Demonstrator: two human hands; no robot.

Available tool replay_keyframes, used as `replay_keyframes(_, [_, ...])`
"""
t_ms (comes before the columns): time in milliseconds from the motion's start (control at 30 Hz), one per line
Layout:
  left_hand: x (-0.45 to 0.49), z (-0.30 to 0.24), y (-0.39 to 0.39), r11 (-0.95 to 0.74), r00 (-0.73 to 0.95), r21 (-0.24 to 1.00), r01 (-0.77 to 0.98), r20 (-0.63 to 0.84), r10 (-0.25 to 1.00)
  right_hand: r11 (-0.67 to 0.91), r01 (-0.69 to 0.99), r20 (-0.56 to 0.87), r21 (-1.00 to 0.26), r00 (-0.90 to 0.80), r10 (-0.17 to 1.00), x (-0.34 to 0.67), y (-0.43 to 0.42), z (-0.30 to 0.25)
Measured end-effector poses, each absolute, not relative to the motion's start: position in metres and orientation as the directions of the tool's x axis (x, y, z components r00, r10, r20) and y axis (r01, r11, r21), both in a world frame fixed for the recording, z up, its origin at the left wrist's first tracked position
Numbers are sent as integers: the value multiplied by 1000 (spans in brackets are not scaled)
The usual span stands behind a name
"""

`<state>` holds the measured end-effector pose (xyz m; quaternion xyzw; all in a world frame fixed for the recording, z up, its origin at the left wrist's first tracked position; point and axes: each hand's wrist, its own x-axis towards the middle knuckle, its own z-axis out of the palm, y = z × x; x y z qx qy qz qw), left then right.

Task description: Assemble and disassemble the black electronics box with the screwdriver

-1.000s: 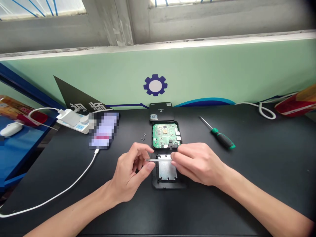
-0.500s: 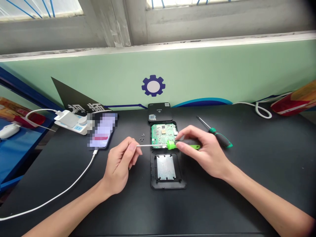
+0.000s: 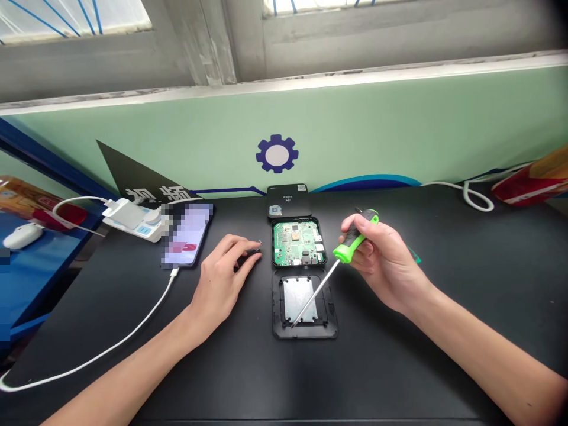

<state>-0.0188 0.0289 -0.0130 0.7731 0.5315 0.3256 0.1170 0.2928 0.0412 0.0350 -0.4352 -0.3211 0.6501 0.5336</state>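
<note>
My right hand grips a green-handled screwdriver; its shaft slants down-left and the tip rests at the lower left corner of a metal plate set in a black case half. Just beyond lies the other black case half holding a green circuit board. My left hand lies on the table, fingertips at several tiny loose screws left of the board. Whether a screw is pinched there, I cannot tell.
A black box sits behind the board. A phone on a white cable lies at left, beside a white power strip. A second screwdriver is mostly hidden behind my right hand. A white cord and red packaging are at far right.
My right hand turned the green screwdriver from level to slanting down, tip now on the plate's corner. My left hand let go of the shaft and moved up-left to the loose screws.
</note>
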Motion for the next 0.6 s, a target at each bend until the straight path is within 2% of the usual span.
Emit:
replay_keyframes(433, [-21, -14, 35, -412, 256, 550, 726, 340, 905, -231, -380, -204, -896, -112, 973, 295, 33, 40])
replay_keyframes(600, [-19, -14, 36, -433, 291, 520, 736, 335, 896, -255, -387, -220, -886, -132, 966, 296, 34, 40])
